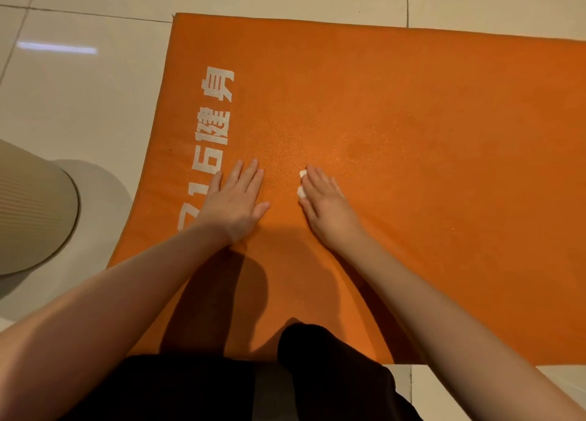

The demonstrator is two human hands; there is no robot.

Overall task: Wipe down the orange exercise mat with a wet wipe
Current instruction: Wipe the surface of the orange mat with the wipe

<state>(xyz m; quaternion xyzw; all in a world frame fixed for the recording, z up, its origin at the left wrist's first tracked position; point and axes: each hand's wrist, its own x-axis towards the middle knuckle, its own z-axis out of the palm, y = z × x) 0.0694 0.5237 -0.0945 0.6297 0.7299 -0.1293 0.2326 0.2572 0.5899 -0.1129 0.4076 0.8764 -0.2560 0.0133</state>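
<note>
The left hand (235, 198) lay flat on the mat (412, 119), palm down, fingers straight and close together, thumb spread out to the side; it held nothing. Its fingertips reached the edge of the white lettering (218, 116) printed along the mat's left end. The right hand (328, 206) rested just beside it, apart from it, also palm down with fingers stretched forward and fairly straight; it pressed the wet wipe (302, 192) against the mat. Only small white bits of the wipe showed, at the fingertips and along the thumb side of the hand; the rest was hidden under the palm and fingers.

The orange mat was spread flat on a pale tiled floor (79, 103), its far edge and left corner in view, its right part running out of the picture; its surface looked finely grained, with a slightly darker patch ahead of the right hand. Both bare forearms reached in from below, and their shadow fell on the mat near the person. Dark trousers (333, 373) showed at the bottom, one knee resting on the mat's near edge. On the floor to the left of the mat stood a beige ribbed object (31, 211), partly cut off; what it was could not be told.
</note>
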